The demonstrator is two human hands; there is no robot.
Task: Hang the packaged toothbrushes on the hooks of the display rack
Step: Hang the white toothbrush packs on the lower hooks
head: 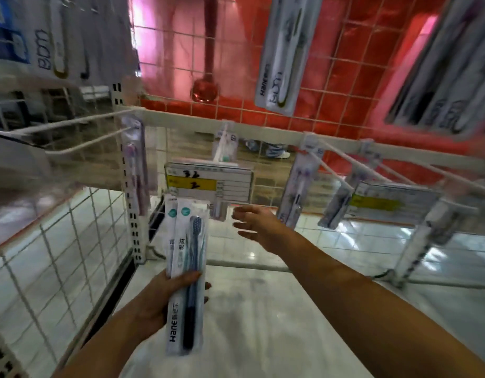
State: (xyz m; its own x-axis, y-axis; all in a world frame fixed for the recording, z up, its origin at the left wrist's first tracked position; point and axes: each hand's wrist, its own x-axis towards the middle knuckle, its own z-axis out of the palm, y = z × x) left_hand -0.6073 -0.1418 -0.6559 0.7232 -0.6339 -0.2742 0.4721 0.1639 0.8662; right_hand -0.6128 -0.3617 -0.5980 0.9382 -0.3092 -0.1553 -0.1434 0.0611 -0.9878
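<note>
The left hand (156, 304) is gripping a small stack of packaged toothbrushes (185, 271), at least two packs, upright, low in front of the white rack bar (263, 132), thumb pressing across the front pack. The right hand (259, 227) is open and empty, fingers spread, reaching toward the price tag holder (208, 178) and the hook (222, 143) behind it, where one pack is already hanging. The main risk, I think, is that the packs are slipping against each other, because the plastic is smooth and only the thumb is holding them; one could be falling to the tiled floor (263, 309). Also the tag holder is covering the hook tip, so the hang hole could miss it.
</note>
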